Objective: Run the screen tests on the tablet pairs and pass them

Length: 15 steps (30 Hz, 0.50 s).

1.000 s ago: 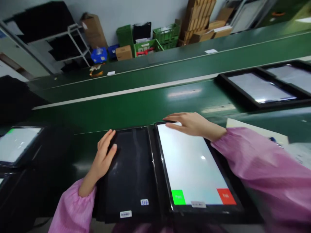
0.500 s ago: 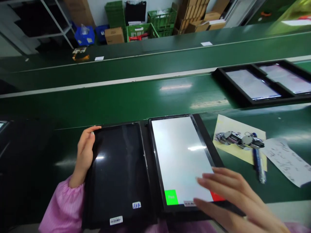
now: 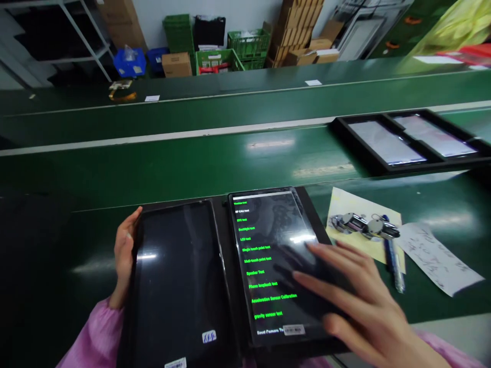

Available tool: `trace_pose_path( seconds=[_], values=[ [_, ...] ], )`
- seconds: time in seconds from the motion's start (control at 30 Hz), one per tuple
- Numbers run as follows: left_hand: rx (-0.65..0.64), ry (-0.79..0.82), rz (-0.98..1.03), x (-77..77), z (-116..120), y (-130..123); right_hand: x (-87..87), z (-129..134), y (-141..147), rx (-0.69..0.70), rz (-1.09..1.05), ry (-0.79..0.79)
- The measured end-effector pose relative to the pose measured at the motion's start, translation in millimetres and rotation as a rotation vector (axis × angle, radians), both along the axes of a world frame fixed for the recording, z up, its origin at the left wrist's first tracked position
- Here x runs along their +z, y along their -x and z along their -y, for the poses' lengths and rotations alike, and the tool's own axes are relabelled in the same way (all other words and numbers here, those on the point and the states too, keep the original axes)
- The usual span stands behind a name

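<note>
Two tablets lie side by side in black holders on the green belt. My left hand curls around the left edge of the tablet with the dark, unlit screen. Spread fingers of my right hand lie over the lower right of the other tablet, at or just above its glass. That screen is black with a list of green test lines, such as "LCD test" and "Speaker Test". My right hand hides part of the list.
A yellowish paper holding metal clasps lies right of the tablets, with a blue pen and a handwritten note beside it. A black tray of lit tablets sits farther along the belt. Crates and cartons stand behind a second belt.
The right tablet's white screen with green and red buttons has switched to a black screen with a green list. My right hand has moved from that tablet's top edge to its lower right.
</note>
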<state>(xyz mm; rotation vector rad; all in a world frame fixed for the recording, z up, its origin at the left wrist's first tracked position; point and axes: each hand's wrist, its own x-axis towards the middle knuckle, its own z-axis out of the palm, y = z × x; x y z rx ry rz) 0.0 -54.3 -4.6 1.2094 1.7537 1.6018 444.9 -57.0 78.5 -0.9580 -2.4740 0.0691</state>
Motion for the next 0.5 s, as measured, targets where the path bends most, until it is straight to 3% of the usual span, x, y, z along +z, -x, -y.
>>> trace_pose_path(
  seconds=[0.1, 0.17, 0.33, 0.5],
  values=[
    [0.026, 0.032, 0.009, -2.8, 2, 4, 0.1, -33, -4, -0.196, -0.151, 0.068],
    [0.059, 0.049, -0.001, -4.0, 3, 8, -0.8, -66, 5, -0.254, -0.158, 0.177],
    [0.052, 0.113, -0.056, -17.9, 1, 32, 1.8, -140, 49, -0.113, -0.055, 0.420],
    [0.054, 0.226, -0.060, -34.2, 0, 58, 10.3, -162, 67, -0.071, -0.027, 0.513]
  ],
)
